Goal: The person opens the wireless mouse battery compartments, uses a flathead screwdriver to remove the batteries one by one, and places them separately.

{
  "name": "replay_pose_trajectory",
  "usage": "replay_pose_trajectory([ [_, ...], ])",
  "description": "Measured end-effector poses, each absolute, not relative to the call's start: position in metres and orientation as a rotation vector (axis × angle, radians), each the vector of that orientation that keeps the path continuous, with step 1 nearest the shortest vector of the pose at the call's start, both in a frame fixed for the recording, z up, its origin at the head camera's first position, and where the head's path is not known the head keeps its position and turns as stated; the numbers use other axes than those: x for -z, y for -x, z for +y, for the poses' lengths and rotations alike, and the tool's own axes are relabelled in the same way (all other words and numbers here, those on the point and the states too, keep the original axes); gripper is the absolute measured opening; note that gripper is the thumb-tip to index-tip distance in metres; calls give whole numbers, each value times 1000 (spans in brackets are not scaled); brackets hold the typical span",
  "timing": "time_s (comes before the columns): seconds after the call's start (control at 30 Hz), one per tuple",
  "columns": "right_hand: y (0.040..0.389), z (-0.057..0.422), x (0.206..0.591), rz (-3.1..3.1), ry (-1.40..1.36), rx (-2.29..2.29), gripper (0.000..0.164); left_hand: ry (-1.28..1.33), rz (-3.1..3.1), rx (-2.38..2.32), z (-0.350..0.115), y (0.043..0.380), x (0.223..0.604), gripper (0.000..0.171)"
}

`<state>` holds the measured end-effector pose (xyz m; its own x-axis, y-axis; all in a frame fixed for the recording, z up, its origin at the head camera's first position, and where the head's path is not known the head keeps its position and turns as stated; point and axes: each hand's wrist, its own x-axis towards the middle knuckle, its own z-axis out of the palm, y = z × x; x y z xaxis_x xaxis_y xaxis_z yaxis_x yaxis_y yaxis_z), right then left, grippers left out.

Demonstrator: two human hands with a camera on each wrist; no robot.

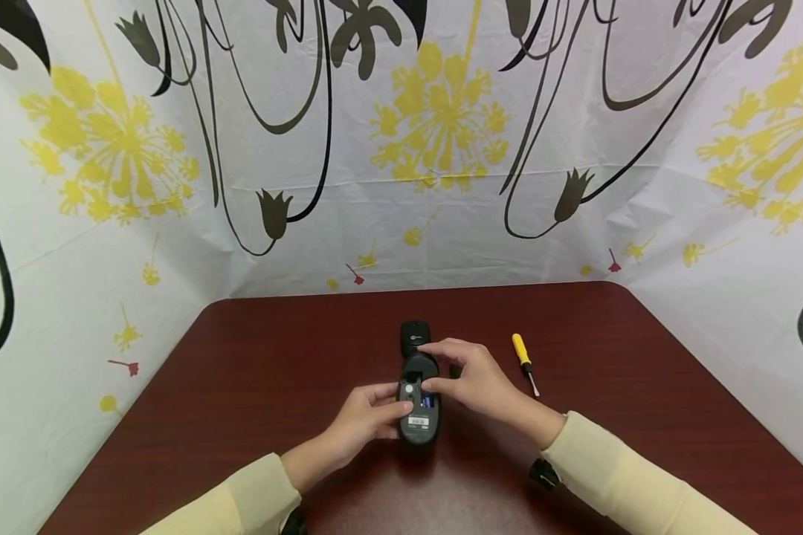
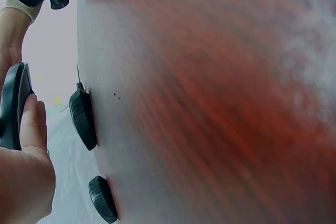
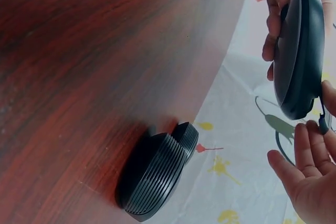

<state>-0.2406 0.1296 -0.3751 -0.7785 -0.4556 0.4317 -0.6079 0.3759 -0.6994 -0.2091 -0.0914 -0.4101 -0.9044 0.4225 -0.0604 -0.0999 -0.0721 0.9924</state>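
In the head view, a black computer mouse [image 1: 420, 429] lies belly-up, its label and open battery bay with a blue battery [image 1: 428, 400] showing. My left hand [image 1: 368, 417] grips it from the left side, thumb on the underside, fingers beneath. At the far end, my right hand [image 1: 473, 377] pinches a dark rounded piece [image 1: 421, 363], like a battery cover, between thumb and fingers. From the right wrist view, the mouse [image 3: 299, 51] is held above the table, and a thin dark edge [image 3: 323, 124] shows at my right fingertips [image 3: 315, 135].
Beyond the hands, a small black device [image 1: 415, 332] sits on the dark red table [image 1: 294, 342]. A dark object [image 1: 455, 370] is partly hidden by my right hand. To the right lies a yellow-handled screwdriver [image 1: 522, 353]. A patterned cloth [image 1: 334, 148] hangs behind the table.
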Motion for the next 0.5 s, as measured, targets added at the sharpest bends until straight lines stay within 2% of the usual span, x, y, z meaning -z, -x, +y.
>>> replay_pose_trajectory([
  [0.27,238,127,369,-2503,-841,-1505,40,-351,1838,-2051,-93,209,410,52],
  [0.5,223,124,344,-2506,-789,-1563,29,-340,1853,-2050,-96,210,410,51],
])
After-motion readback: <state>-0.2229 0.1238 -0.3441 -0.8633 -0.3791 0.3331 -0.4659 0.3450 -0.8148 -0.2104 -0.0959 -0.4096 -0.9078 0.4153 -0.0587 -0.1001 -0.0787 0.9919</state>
